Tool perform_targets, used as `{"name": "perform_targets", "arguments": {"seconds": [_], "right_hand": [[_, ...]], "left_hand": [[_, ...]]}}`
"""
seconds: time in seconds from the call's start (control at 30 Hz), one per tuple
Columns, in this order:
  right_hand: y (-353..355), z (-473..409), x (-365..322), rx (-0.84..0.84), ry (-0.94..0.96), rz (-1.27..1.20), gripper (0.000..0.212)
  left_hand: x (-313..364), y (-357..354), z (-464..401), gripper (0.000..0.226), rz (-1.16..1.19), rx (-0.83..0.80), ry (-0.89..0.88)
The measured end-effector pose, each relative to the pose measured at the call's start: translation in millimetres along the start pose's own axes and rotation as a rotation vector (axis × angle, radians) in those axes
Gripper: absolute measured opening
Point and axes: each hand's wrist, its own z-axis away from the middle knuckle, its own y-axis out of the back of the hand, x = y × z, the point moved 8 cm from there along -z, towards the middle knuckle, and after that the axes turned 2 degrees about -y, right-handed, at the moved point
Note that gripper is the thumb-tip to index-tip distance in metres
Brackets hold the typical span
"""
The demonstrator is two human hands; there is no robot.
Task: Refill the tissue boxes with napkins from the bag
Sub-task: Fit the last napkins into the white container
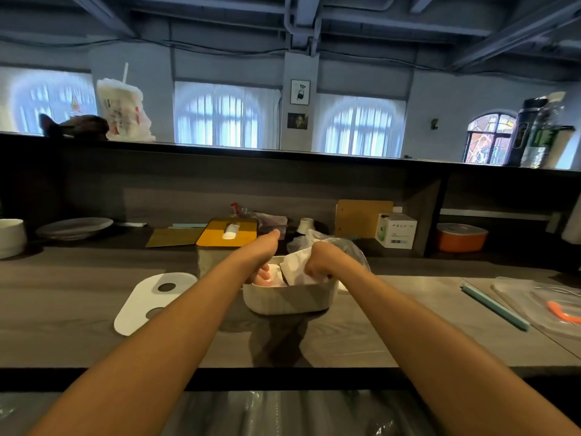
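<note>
Over the open white box (pixel 287 298) on the tabletop (pixel 94 341), the right hand (pixel 323 259) squeezes white napkins (pixel 295 265); the left hand (pixel 262 258) reaches inside, fingers loose.

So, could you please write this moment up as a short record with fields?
box: open white box on the counter, holding napkins
lid: white, two holes, flat to the box's left
left hand: fingers reach into the box, thumb up
right hand: grips white napkins over the box
bag: clear plastic, just behind the box
second box: yellow-lidded, closed, tissue poking out
</note>
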Motion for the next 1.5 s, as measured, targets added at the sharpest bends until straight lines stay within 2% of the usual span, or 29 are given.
{"name": "perform_targets", "arguments": {"seconds": [0.07, 0.17, 0.2, 0.27, 0.33, 0.43, 0.53, 0.6, 0.67, 0.7, 0.77, 0.8, 0.83, 0.93, 1.0, 1.03, 1.1, 1.23, 1.37, 1.43, 1.5], "right_hand": [[13, 2, -4, 0.114, 0.043, -0.003, 0.042], [37, 7, -11, 0.337, 0.143, -0.270, 0.030], [34, 8, -14, 0.289, 0.162, -0.369, 0.034], [8, 10, -19, 0.014, 0.094, -0.498, 0.051], [-13, 15, -20, -0.176, 0.059, -0.430, 0.062], [-19, 20, -16, -0.237, 0.058, -0.389, 0.066], [-19, 21, -16, -0.223, 0.060, -0.428, 0.066], [-5, 18, -15, -0.076, 0.126, -0.438, 0.056], [22, 19, -5, 0.221, 0.225, -0.506, 0.040], [34, 19, 10, 0.359, 0.229, -0.638, 0.039], [44, 17, 53, 0.552, 0.183, -0.949, 0.044], [41, 10, 72, 0.560, 0.158, -1.017, 0.046], [34, 1, 86, 0.506, 0.153, -1.023, 0.048], [-16, -34, 110, 0.087, 0.203, -0.925, 0.060], [-45, -51, 127, -0.061, 0.190, -0.897, 0.060], [-48, -52, 136, -0.060, 0.167, -0.911, 0.056], [-41, -54, 160, 0.059, 0.067, -0.852, 0.042], [-13, -42, 202, 0.121, 0.062, -0.487, 0.033], [2, -37, 243, 0.229, -0.075, -0.461, 0.072], [9, -41, 250, 0.297, -0.076, -0.393, 0.077], [16, -45, 246, 0.352, 0.019, -0.439, 0.074]], "left_hand": [[-1, 0, -1, 0.070, -0.004, -0.004, -0.001], [-2, -1, -3, 0.069, 0.013, 0.005, -0.005], [-2, 0, -4, 0.070, 0.016, 0.014, -0.004], [-3, 2, -4, 0.072, 0.014, 0.020, 0.000], [-2, 2, -3, 0.074, 0.006, 0.016, -0.003], [-2, 1, 3, 0.075, -0.009, 0.025, 0.002], [2, -2, 11, 0.072, -0.021, 0.046, -0.019], [13, -6, 18, 0.068, -0.053, 0.121, -0.107], [33, -8, 28, 0.064, -0.159, 0.265, -0.293], [45, -13, 35, 0.061, -0.188, 0.313, -0.410], [62, -32, 47, 0.052, -0.145, 0.297, -0.623], [67, -44, 50, 0.047, -0.101, 0.262, -0.692], [70, -57, 53, 0.044, -0.054, 0.227, -0.733], [75, -97, 55, 0.036, 0.051, 0.147, -0.790], [75, -126, 51, 0.037, 0.071, 0.108, -0.808], [75, -139, 48, 0.038, 0.059, 0.092, -0.820], [74, -165, 41, 0.037, 0.010, 0.065, -0.829], [67, -207, 18, 0.037, -0.224, 0.042, -0.867], [64, -227, -10, 0.052, -0.715, 0.240, -0.872], [64, -230, -25, 0.057, -0.824, 0.276, -0.774], [64, -228, -39, 0.059, -0.907, 0.302, -0.651]]}}
